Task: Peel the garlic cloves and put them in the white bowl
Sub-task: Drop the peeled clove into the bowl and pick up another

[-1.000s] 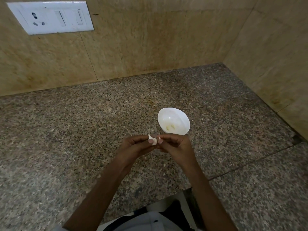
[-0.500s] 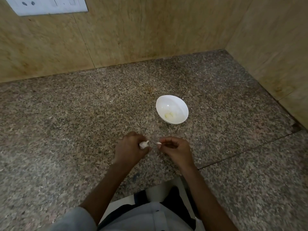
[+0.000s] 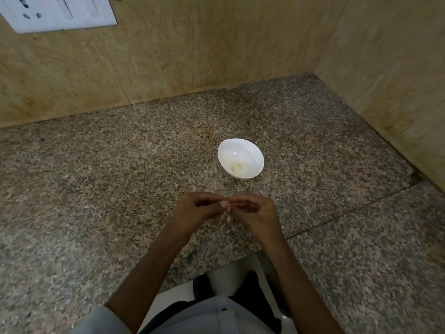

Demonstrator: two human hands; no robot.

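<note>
Over granite counter (image 3: 96, 189), curled hands (image 3: 196, 210) (image 3: 256, 212) pinch garlic clove (image 3: 226, 206).

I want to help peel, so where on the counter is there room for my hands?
The speckled granite counter is bare left of the left hand, up to the beige wall, and right of the small round white bowl. The middle is crowded: the right hand meets the left just short of the bowl.

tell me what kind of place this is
Most likely a home kitchen counter corner: a speckled granite worktop, tan tiled walls meeting at the corner, and a white bowl holding peeled garlic.
</note>
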